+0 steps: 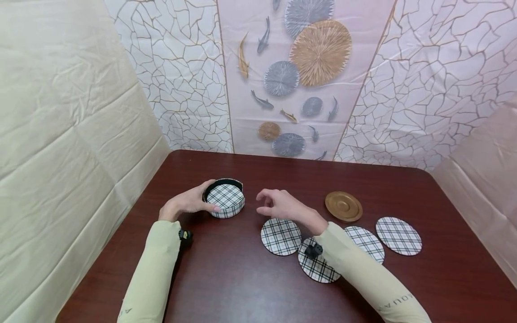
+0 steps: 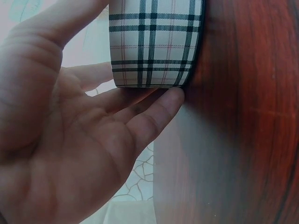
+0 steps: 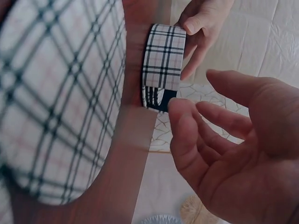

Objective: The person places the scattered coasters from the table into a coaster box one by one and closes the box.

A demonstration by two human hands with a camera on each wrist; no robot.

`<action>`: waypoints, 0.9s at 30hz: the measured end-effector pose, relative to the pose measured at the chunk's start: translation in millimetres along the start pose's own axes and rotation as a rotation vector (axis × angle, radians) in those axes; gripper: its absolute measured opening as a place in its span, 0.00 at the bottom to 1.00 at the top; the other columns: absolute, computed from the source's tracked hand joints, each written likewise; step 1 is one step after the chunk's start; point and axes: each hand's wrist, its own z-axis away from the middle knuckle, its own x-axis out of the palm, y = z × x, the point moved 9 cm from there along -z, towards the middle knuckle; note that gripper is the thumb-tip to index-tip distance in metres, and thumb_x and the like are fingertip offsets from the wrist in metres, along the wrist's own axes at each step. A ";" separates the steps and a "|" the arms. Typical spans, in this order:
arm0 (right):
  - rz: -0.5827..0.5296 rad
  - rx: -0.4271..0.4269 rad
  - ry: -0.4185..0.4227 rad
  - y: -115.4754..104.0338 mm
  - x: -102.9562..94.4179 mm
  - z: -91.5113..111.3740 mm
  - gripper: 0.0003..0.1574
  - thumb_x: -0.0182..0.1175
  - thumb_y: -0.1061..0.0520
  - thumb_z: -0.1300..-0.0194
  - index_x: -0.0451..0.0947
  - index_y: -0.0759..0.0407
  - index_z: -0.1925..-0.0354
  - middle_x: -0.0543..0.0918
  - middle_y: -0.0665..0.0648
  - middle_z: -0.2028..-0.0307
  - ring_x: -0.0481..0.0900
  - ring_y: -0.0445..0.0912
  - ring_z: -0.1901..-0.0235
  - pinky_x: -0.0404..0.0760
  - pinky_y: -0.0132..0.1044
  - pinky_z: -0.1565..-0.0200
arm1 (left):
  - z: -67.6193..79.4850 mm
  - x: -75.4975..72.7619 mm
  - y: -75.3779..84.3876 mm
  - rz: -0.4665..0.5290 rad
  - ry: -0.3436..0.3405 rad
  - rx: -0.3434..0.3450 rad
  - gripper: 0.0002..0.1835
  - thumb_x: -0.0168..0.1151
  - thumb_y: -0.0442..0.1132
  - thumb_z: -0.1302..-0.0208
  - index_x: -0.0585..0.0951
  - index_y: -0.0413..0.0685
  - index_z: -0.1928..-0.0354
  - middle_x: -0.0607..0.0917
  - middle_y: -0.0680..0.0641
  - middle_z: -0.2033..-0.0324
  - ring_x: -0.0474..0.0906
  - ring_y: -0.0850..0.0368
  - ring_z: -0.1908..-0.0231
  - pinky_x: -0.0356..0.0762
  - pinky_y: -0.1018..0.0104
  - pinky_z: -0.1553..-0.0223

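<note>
A round plaid coaster holder [image 1: 227, 211] with a black inner wall stands at the left of the table. Inside it lies a plaid coaster [image 1: 225, 196]. My left hand [image 1: 190, 199] grips the holder from its left side, thumb at the front edge and fingers behind it. The left wrist view shows fingertips [image 2: 175, 97] against the plaid wall. To the right of the holder, my right hand [image 1: 284, 205] hovers with loosely bent fingers and nothing in them. Below that hand a round plaid coaster [image 1: 280, 237] lies flat on the table.
Under the right forearm, a second plaid coaster [image 1: 319, 270] is partly covered by the wrist camera. Two more, a coaster [image 1: 365, 242] and another coaster [image 1: 398, 236], lie further right. Behind them sits a round brown wooden lid-like disc [image 1: 343, 206]. A patterned cloth wall [image 1: 194, 89] borders the table's back.
</note>
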 end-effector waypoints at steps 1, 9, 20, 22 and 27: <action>0.023 -0.007 -0.004 1.2 0.1 2.8 0.23 0.64 0.50 0.34 0.77 0.58 0.44 0.84 0.51 0.66 0.79 0.42 0.71 0.78 0.34 0.65 | 0.0 -0.1 0.0 0.001 0.000 0.001 0.57 0.74 0.56 0.47 0.48 0.51 0.23 0.63 0.39 0.31 0.60 0.42 0.33 0.60 0.42 0.31; 0.072 0.017 -0.037 15.7 4.0 23.5 0.25 0.65 0.49 0.35 0.76 0.57 0.43 0.82 0.49 0.67 0.76 0.40 0.71 0.76 0.34 0.67 | 0.8 -0.5 1.3 -0.009 0.003 0.005 0.58 0.74 0.57 0.47 0.48 0.51 0.23 0.63 0.39 0.30 0.60 0.43 0.33 0.60 0.43 0.31; 0.166 0.116 -0.122 40.0 11.9 47.8 0.30 0.68 0.46 0.39 0.74 0.53 0.41 0.77 0.56 0.52 0.76 0.47 0.54 0.76 0.44 0.54 | -1.3 -0.6 2.1 -0.045 0.014 0.017 0.58 0.73 0.58 0.47 0.48 0.51 0.23 0.63 0.40 0.30 0.60 0.43 0.33 0.60 0.43 0.31; 0.193 0.144 -0.135 45.3 12.6 50.1 0.31 0.69 0.44 0.40 0.74 0.52 0.42 0.76 0.55 0.52 0.75 0.46 0.55 0.76 0.43 0.55 | -1.1 -0.7 2.3 -0.045 0.015 0.015 0.58 0.73 0.58 0.47 0.48 0.51 0.23 0.63 0.40 0.30 0.60 0.43 0.33 0.60 0.43 0.31; 0.231 0.200 -0.178 57.8 14.3 50.6 0.30 0.69 0.41 0.41 0.73 0.53 0.47 0.74 0.53 0.55 0.71 0.45 0.62 0.73 0.41 0.60 | 0.3 -1.0 1.9 -0.054 0.019 0.015 0.58 0.73 0.58 0.47 0.49 0.51 0.23 0.63 0.40 0.30 0.61 0.43 0.33 0.60 0.44 0.31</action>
